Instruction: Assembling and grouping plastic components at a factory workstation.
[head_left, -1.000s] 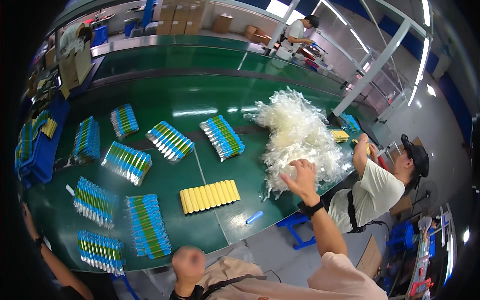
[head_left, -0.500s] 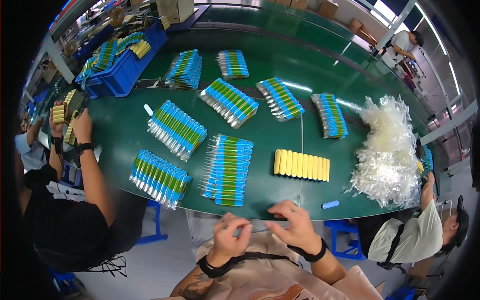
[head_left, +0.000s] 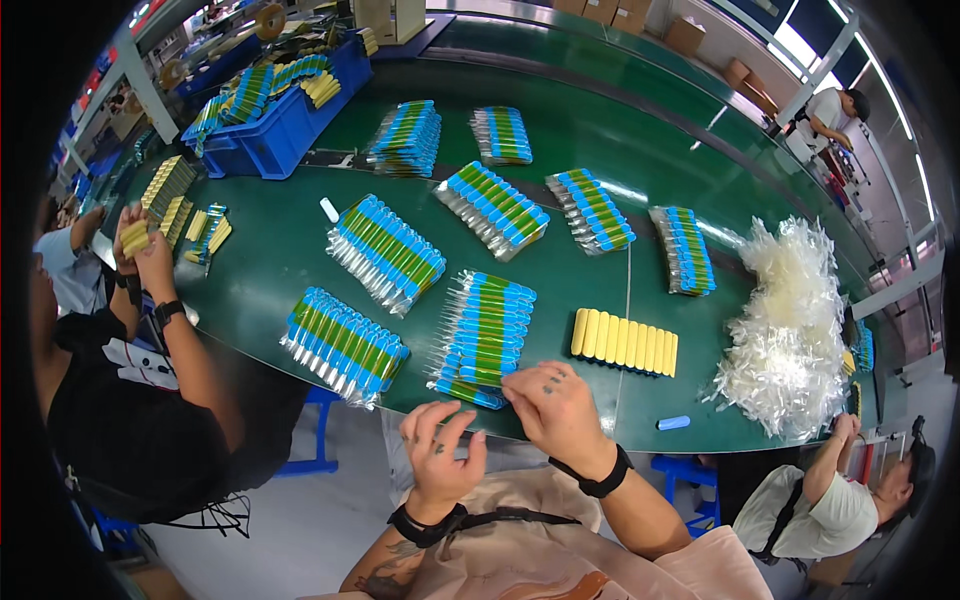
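The green surface (head_left: 260,275) is looking smooth and glossy, reflecting light in pale streaks. The nearest blue-and-green bundle (head_left: 487,325) is showing shiny, wrinkled plastic wrapping. The row of yellow cylinders (head_left: 625,338) is looking smooth and more matt. The heap of bags (head_left: 785,330) is gleaming as thin, rumpled, see-through plastic. The bin (head_left: 262,152) is showing hard, smooth blue plastic, while the distant boxes (head_left: 685,36), seen small, are probably presenting dull cardboard.
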